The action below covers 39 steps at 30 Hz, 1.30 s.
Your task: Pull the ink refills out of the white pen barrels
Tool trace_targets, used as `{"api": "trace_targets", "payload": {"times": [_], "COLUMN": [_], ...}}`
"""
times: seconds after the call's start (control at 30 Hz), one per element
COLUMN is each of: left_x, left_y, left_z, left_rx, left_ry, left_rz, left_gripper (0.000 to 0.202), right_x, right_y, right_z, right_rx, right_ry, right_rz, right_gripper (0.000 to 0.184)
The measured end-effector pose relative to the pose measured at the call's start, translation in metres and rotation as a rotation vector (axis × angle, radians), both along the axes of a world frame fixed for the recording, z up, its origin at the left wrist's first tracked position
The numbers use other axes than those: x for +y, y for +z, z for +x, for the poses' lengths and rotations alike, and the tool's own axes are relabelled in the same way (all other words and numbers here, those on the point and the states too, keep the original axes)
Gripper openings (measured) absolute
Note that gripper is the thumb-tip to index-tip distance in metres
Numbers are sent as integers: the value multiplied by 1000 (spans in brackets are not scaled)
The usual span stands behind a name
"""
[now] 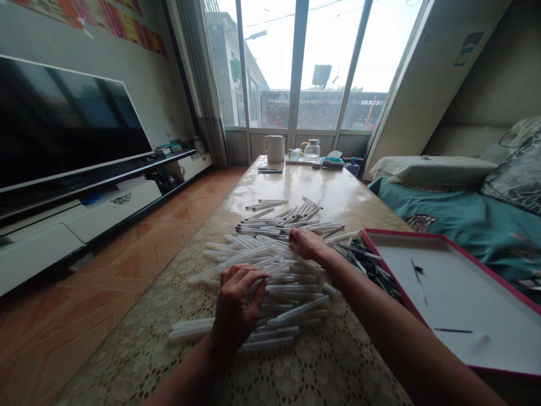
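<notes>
A heap of white translucent pen barrels (291,313) lies across the patterned tabletop. Over its near left part is my left hand (240,299), with thumb and forefinger pinched together; whatever is between them is too small to make out. Farther forward, my right hand (305,243) has its fingers curled closed at the far side of the heap, by white pens with dark ends (262,228). Its fingertips are hidden, so what they grip cannot be seen. Dark slim pen parts (366,260) are piled to the right of my right forearm.
A shallow white box with a pink rim (406,232) stands at the right, with a few dark pieces inside. At the table's far end are a beige jug (274,149), a glass pot (311,149) and a tissue pack (333,161). A sofa flanks the right side.
</notes>
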<state>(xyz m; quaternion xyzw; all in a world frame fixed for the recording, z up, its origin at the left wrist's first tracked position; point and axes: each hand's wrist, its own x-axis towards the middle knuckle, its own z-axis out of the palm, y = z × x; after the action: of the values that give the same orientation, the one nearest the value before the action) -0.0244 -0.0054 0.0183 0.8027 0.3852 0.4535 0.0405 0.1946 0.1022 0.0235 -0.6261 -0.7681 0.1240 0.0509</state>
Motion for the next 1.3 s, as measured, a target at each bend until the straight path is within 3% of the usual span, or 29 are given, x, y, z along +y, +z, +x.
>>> {"api": "trace_targets", "payload": {"times": [0.2,0.37,0.53,0.67,0.8,0.97,1.1,1.3], "left_x": [0,-2,-1,-1,-3,-2,-3,-7], "left_y": [1,1,0,0,1,-1,-4,-2], "left_z": [3,4,3,2,3,5,6,8], "left_rx": [-1,8,24,28,23,13,15,-8], "left_ry": [-8,-12,8,16,-3,-54,-111,-178], "left_rz": [-9,-29,-16,-3,-2,-13,-19,3], "left_gripper": [11,11,11,11,11,12,12,20], "right_x": [-2,-7,-17,-35,-70,-113,-128,-142], "right_y": [8,11,18,30,37,20,4,10], "right_z": [12,9,4,16,32,32,27,13], "right_rx": [-92,-107,-96,-42,77,324,737,862], "right_ry": [34,53,4,-91,-135,-178,-328,-278], "right_rz": [-169,-198,-81,78,146,107,-5,150], "right_gripper": [29,30,30,14,4,22,24,27]}}
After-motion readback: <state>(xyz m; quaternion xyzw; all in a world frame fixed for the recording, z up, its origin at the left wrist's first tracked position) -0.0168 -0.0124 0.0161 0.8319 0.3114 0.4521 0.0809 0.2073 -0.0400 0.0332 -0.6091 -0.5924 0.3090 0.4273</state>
